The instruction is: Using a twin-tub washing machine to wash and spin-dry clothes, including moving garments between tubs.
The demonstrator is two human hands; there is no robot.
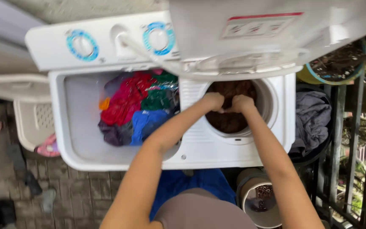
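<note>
Fingers of my left hand and right hand curled tight, pinching the brown garment inside the spin tub. Best pressed down evenly, centred. Coloured wash in neighbouring tub.

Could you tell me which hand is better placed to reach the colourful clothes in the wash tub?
The left hand, probably: both hands press the brown cloth in the round spinner drum, but the left lies nearer the colourful clothes.
</note>
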